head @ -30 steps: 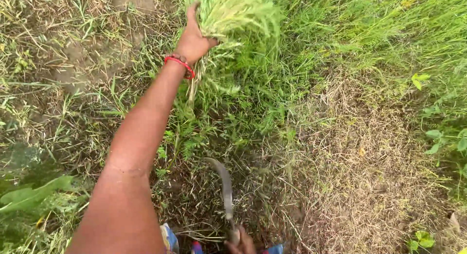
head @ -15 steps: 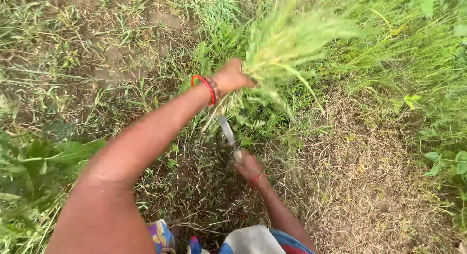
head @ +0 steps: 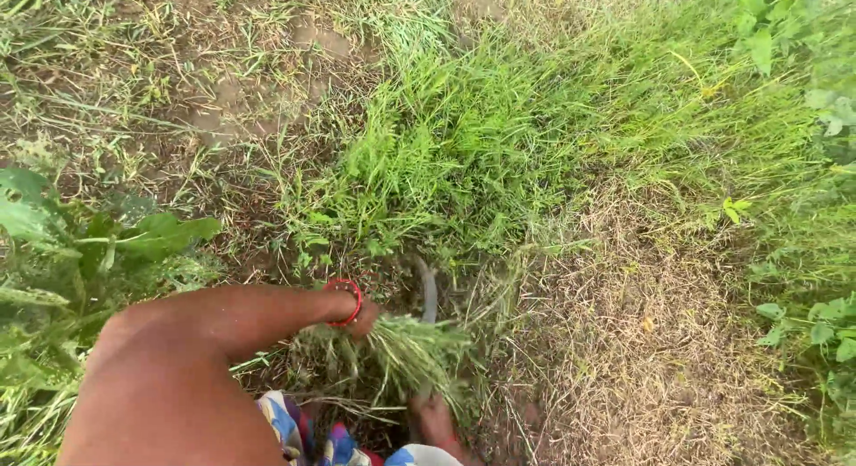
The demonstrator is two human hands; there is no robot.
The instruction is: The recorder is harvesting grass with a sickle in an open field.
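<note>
Left hand closed around a cut bundle of green grass, mostly hidden behind the blades it grips, a red bangle ringing the wrist just behind it. Bundle lying low and roughly level, stems at the fist, tips fanning out toward the right hand. Right hand low at the bottom edge, just beneath the bundle, partly covered by the grass; seemingly wrapped on the handle of a sickle, though the fingers are too hidden to tell for sure. Sickle's thin curved dark blade rising beyond the bundle, just past the left fist, its tip near the foot of the standing grass.

Bare left forearm reaching in from the lower left corner, filling much of that side. Patterned cloth in blue, white and red directly below both hands, touching the frame's bottom edge.

Ahead of the hands, a dense clump of uncut green grass. To the right of the right hand, a wide patch of dry, straw-coloured stubble. To the left of the left arm, broad-leaved weeds. Further beyond the clump, bare brown soil with sparse strands. More leafy plants far off on the right side.

No packages, labels or signs anywhere near the hands.
</note>
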